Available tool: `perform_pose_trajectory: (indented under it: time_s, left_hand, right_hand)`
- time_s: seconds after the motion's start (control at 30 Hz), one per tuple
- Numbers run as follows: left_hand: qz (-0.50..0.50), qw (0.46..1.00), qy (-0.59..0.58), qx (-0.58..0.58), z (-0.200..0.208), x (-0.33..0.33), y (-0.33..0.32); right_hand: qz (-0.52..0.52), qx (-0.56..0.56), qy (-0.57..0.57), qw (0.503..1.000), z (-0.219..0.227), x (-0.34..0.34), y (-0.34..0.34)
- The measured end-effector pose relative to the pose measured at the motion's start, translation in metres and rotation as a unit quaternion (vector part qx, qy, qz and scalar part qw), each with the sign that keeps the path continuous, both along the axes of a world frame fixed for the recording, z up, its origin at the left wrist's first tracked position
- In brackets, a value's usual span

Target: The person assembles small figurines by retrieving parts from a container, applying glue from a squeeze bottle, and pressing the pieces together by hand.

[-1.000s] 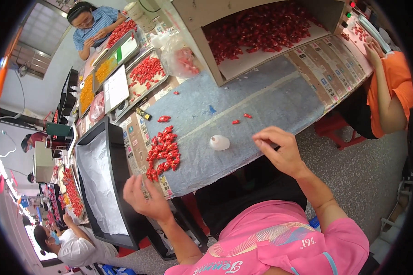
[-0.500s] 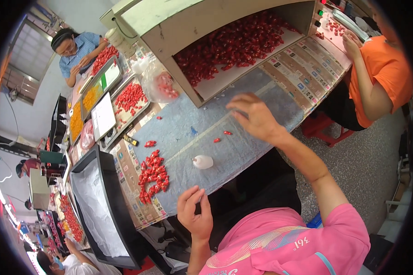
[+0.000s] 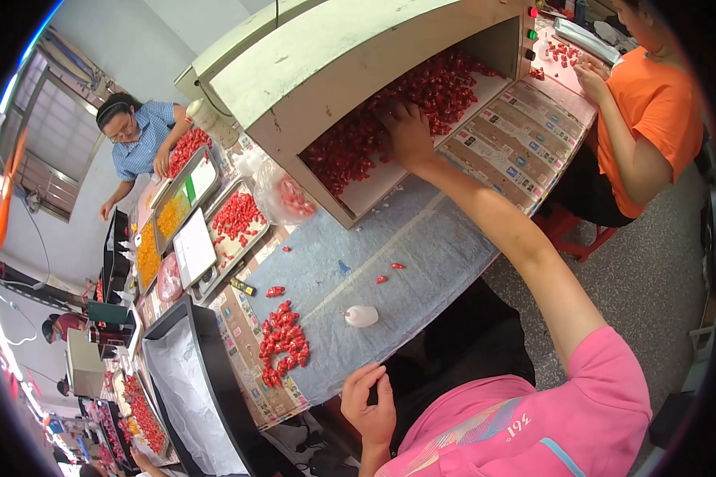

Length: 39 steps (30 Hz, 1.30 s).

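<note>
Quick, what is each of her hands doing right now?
Left hand: open, holding nothing, at the table edge.
Right hand: reaching into the box, resting on the heap of red wrapped candies; its fingers are hidden, so a grip cannot be told.

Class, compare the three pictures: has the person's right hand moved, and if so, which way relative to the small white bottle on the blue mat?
Yes. The right hand has moved away from the white bottle, forward into the pile of red pieces.

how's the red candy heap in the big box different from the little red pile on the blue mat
The heap in the big box is far larger and spreads across the box floor; the small pile is a narrow cluster. The heap sits under the box's roof, the pile lies in the open on the blue mat. The right hand is in the heap; no hand touches the pile. Both are red wrapped pieces.
</note>
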<state>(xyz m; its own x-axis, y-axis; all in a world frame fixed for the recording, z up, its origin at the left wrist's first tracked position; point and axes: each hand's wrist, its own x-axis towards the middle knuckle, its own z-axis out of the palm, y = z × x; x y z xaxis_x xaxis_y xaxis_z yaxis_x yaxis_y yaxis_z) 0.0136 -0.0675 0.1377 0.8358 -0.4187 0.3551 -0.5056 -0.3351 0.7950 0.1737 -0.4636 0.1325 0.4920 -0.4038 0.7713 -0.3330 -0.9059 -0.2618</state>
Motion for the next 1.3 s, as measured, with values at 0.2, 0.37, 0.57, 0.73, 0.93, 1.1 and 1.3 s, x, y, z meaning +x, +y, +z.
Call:
perform_pose_trajectory:
  time_s: [0.2, 0.37, 0.57, 0.73, 0.93, 1.1, 1.3]
  left_hand:
    - [-0.013, 1.000, 0.006, 0.002, -0.001, 0.000, -0.007]
    - [-0.018, 1.000, 0.023, -0.008, -0.004, -0.005, -0.007]
    - [-0.020, 0.999, 0.038, -0.001, -0.009, -0.006, -0.006]
    - [-0.034, 0.999, 0.030, 0.012, -0.003, -0.007, -0.012]
    - [-0.041, 0.998, 0.039, 0.005, -0.003, -0.009, -0.009]
    - [-0.026, 0.999, 0.045, 0.004, -0.008, -0.009, -0.004]
    - [-0.070, 0.997, 0.025, -0.017, 0.002, -0.002, -0.018]
  right_hand:
    - [0.084, 0.030, 0.103, 0.991, -0.003, 0.039, 0.003]
    - [0.009, 0.049, 0.269, 0.962, 0.007, 0.038, -0.004]
    - [0.033, 0.069, 0.144, 0.987, 0.004, 0.053, 0.000]
    - [0.143, 0.048, 0.084, 0.985, -0.003, 0.104, 0.034]
    - [0.196, 0.021, 0.050, 0.979, -0.026, 0.133, 0.043]
    - [0.370, 0.157, -0.059, 0.914, -0.002, 0.075, 0.035]
    - [0.421, 0.628, -0.070, 0.650, 0.043, -0.056, 0.060]
